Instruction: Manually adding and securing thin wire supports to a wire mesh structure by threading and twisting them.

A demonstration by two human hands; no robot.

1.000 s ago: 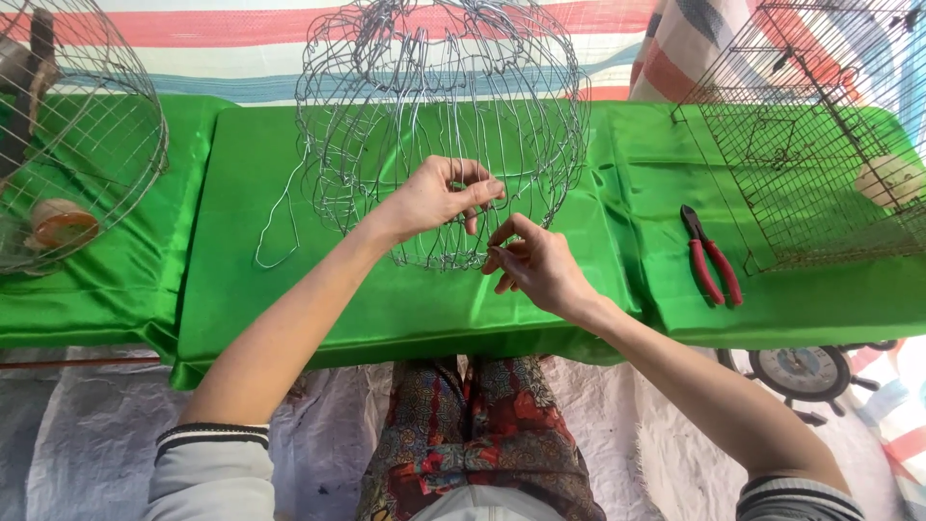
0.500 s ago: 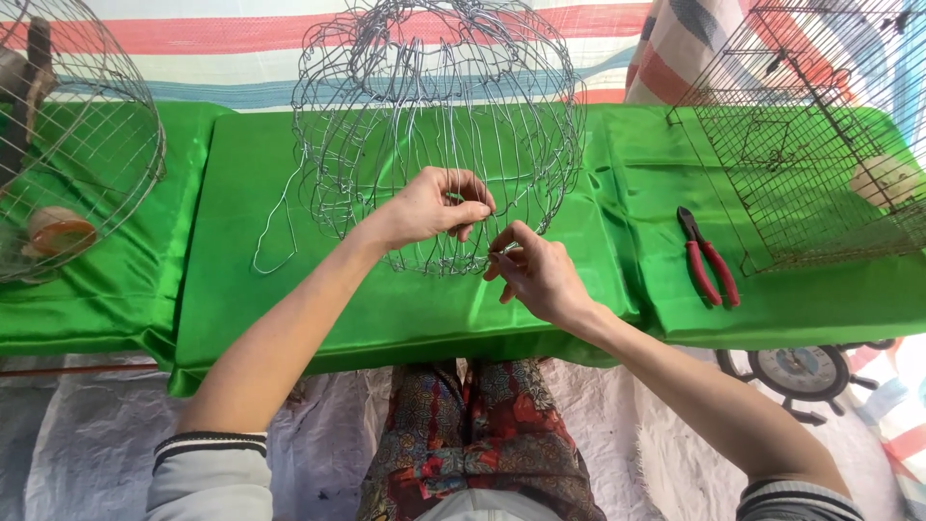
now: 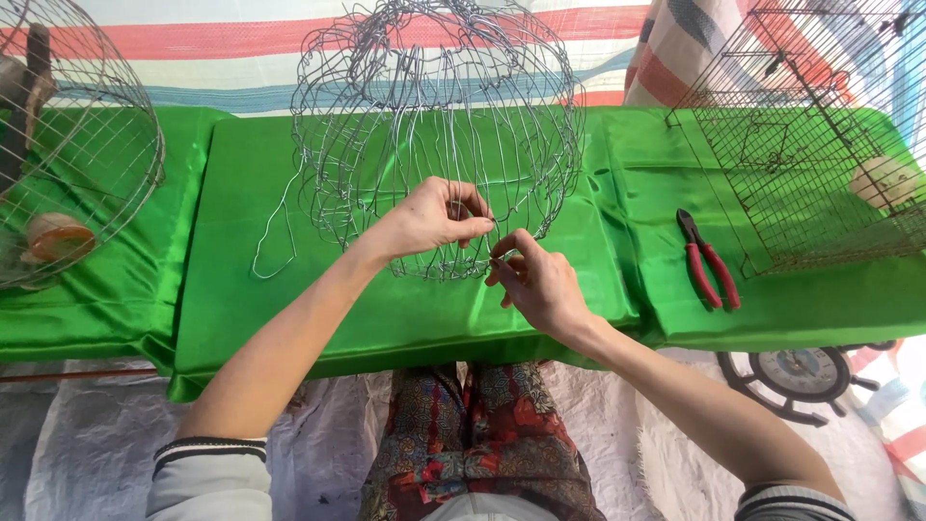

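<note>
From the head cam we've got the round wire frame (image 3: 439, 135) sitting in the middle of the green cloth (image 3: 241, 309), and both our hands are on its near lower rim. Our left hand (image 3: 429, 217) is curled almost shut, pinching a wire at the rim, while our right hand (image 3: 540, 280) has its fingers half bent, thumb and forefinger nipping the same bit of wire just beside it. Red-handled pliers (image 3: 709, 260) lie off to the right, well apart, next to a rectangular wire cage (image 3: 820, 145), and a round cage (image 3: 68, 164) sits far left.
</note>
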